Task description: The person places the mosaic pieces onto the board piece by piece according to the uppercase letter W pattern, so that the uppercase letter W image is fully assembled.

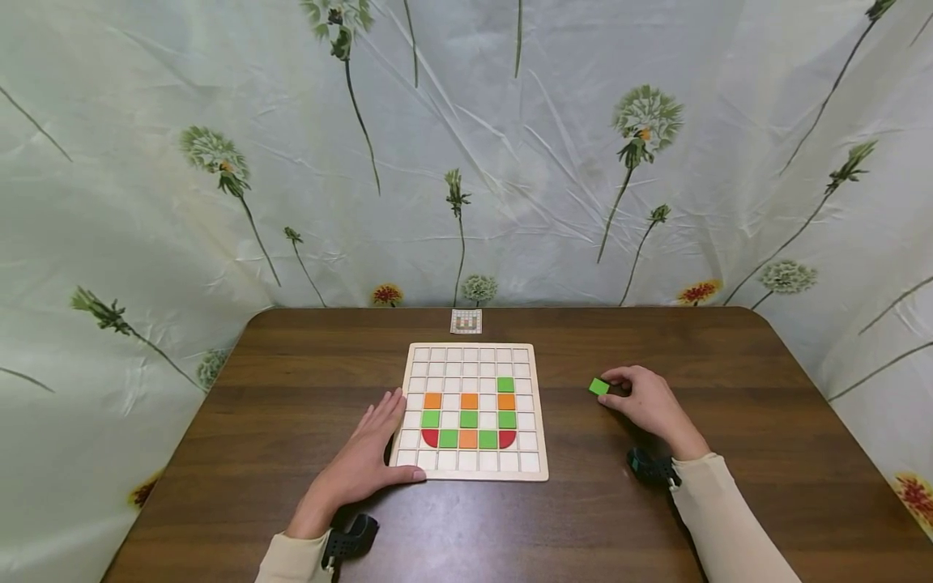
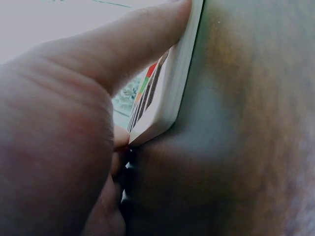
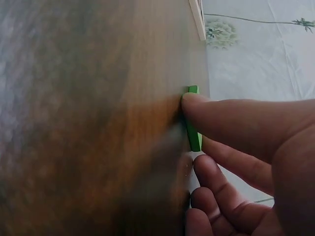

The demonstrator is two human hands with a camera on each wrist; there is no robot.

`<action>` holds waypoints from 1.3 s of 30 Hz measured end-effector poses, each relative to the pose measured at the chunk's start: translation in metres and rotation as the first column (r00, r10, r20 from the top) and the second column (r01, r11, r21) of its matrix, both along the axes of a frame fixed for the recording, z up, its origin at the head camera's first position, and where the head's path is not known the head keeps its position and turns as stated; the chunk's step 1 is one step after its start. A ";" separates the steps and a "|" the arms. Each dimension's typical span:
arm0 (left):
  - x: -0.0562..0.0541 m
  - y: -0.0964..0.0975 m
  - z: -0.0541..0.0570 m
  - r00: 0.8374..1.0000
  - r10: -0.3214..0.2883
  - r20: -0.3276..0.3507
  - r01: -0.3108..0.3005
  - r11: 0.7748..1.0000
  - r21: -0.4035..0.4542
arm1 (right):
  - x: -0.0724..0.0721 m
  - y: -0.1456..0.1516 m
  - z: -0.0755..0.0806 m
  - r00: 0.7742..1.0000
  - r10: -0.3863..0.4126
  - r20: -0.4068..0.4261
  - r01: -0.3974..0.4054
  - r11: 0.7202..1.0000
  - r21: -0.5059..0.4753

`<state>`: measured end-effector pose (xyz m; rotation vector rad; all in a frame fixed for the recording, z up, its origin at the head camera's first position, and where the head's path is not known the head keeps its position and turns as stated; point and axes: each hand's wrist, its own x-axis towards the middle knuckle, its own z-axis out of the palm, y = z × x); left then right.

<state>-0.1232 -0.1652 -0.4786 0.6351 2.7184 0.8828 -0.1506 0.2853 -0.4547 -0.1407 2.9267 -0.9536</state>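
A light wooden grid board (image 1: 541, 437) lies on the table, with green, orange and red tiles set in its cells in an E-like shape turned prongs up. My left hand (image 1: 360, 460) rests against the board's left side, fingers straight along it and thumb on the near left corner. The left wrist view shows that thumb (image 2: 142, 42) over the board's edge (image 2: 170, 105). To the right of the board, my right hand (image 1: 649, 403) pinches a green square tile (image 1: 598, 387) between thumb and fingers. In the right wrist view the green tile (image 3: 195, 140) is at the tabletop, partly hidden behind the thumb.
A small pattern card (image 1: 466, 321) lies at the table's far edge, beyond the board. The brown wooden table (image 1: 729, 364) backs onto a pale curtain (image 1: 539, 202) printed with dandelions. Black wrist devices (image 1: 353, 537) sit on both wrists.
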 end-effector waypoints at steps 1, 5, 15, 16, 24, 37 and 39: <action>0.000 0.000 0.000 1.000 -0.001 -0.002 0.001 1.000 0.001 | 0.000 0.000 0.000 1.000 0.002 -0.003 -0.002 1.000 0.002; 0.000 0.000 0.000 1.000 -0.002 -0.005 0.002 1.000 0.005 | -0.001 0.000 0.000 1.000 0.006 -0.011 -0.006 1.000 0.006; -0.001 0.000 0.000 1.000 -0.002 -0.011 0.002 1.000 0.010 | -0.001 0.000 0.001 0.998 0.038 -0.044 -0.038 0.999 0.018; 0.000 0.000 0.000 1.000 -0.002 -0.011 0.002 1.000 0.009 | 0.000 -0.001 0.001 0.998 0.040 -0.047 -0.040 0.999 0.018; 0.001 0.000 0.001 1.000 -0.001 0.001 0.001 1.000 0.012 | 0.001 -0.009 0.004 0.994 0.051 -0.097 -0.050 0.999 0.011; 0.000 -0.001 -0.001 1.000 0.004 0.001 -0.004 1.000 0.014 | -0.004 -0.046 0.009 0.985 0.081 -0.154 -0.087 0.996 -0.036; 0.000 0.000 -0.001 1.000 0.005 -0.002 -0.005 1.000 0.013 | -0.004 -0.053 0.010 0.984 0.086 -0.156 -0.095 0.994 -0.049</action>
